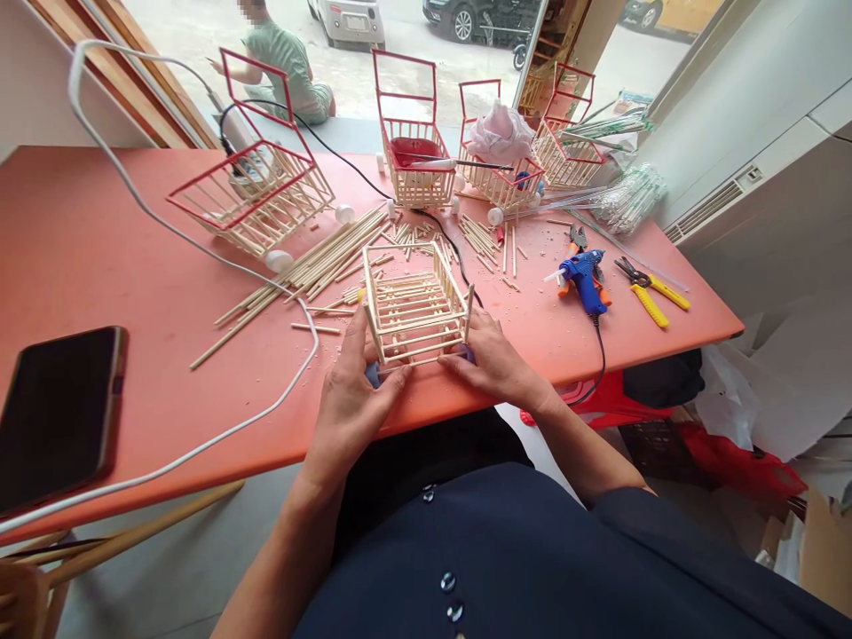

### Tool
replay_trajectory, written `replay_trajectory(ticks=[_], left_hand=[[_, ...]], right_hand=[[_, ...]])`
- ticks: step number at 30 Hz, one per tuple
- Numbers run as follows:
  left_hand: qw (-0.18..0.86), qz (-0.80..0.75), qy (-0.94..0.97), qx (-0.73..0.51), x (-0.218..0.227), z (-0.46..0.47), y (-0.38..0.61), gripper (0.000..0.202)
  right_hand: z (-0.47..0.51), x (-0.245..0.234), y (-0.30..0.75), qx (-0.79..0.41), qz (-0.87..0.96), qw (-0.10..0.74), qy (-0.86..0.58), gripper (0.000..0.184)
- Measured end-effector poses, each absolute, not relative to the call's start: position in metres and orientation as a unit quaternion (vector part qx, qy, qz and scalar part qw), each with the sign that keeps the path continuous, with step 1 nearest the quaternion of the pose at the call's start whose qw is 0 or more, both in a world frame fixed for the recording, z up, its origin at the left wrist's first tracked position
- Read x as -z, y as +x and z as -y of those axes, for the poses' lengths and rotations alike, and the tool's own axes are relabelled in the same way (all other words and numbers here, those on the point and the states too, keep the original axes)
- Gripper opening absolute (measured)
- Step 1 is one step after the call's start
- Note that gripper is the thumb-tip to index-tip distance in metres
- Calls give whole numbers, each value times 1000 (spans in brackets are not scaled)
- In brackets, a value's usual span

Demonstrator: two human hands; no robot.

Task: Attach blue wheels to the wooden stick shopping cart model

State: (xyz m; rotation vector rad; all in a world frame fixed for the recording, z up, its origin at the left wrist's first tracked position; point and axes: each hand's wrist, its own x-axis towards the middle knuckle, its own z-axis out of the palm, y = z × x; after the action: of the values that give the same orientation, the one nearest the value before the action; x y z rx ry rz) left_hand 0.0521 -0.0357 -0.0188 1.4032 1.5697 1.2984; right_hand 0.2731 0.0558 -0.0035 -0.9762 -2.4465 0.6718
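Close to the table's front edge is a small cart frame (pixel 418 302) built of pale wooden sticks, with open slatted sides. My left hand (pixel 356 395) grips its lower left corner, thumb along the front, by a bluish wheel (pixel 374 374). On the opposite lower corner my right hand (pixel 493 362) is closed, fingers round the side and a purplish wheel partly covered. One upright stick (pixel 469 302) rises at the frame's right front corner. Loose sticks (pixel 319 266) lie just beyond it, in long and short lengths. Some fingertips are hidden behind the frame.
Several red-trimmed stick carts (pixel 266 195) stand along the back. Right of me lie a blue glue gun (pixel 586 280), yellow-handled pliers (pixel 649 293) and bundled clear glue sticks (pixel 629 200). A white cable (pixel 219 448) crosses the left side, near a phone (pixel 63 413). Outside sits a person (pixel 283 67).
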Motion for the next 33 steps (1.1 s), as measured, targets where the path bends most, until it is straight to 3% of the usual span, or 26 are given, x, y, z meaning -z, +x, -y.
replay_trajectory(ticks=[5,9,12,16,21,25,27,30,33], left_hand=[[314,-604,531,-504,17,38,50,99],[283,-599,519,-540,11,43,38,96],[204,-611,484,-592,4,47,24,77],[81,-625,404,-663,-8,45,10,22],[-10,-598,407,-691,-27,19,-3,26],[-50,-586,439,-679,-50,-20,-13,21],[-39,-617,474,-627,-58,-43,-21,8],[43,-696,540,-471,-59,-74,-33,17],[44,-746,581,-321,-49,-89,-40,10]], right_hand=[[-57,1,274,-232,891,225,-320,29],[-52,-6,286,-223,896,212,-321,43],[-45,-10,303,-201,887,204,-361,52],[-44,-14,330,-144,851,251,-439,34],[-64,-30,349,-117,811,272,-505,25],[-94,-53,331,-130,812,260,-507,36],[-115,-63,313,-137,807,253,-515,42],[-149,-70,286,-104,816,224,-523,40],[-177,-70,268,-58,821,149,-548,29]])
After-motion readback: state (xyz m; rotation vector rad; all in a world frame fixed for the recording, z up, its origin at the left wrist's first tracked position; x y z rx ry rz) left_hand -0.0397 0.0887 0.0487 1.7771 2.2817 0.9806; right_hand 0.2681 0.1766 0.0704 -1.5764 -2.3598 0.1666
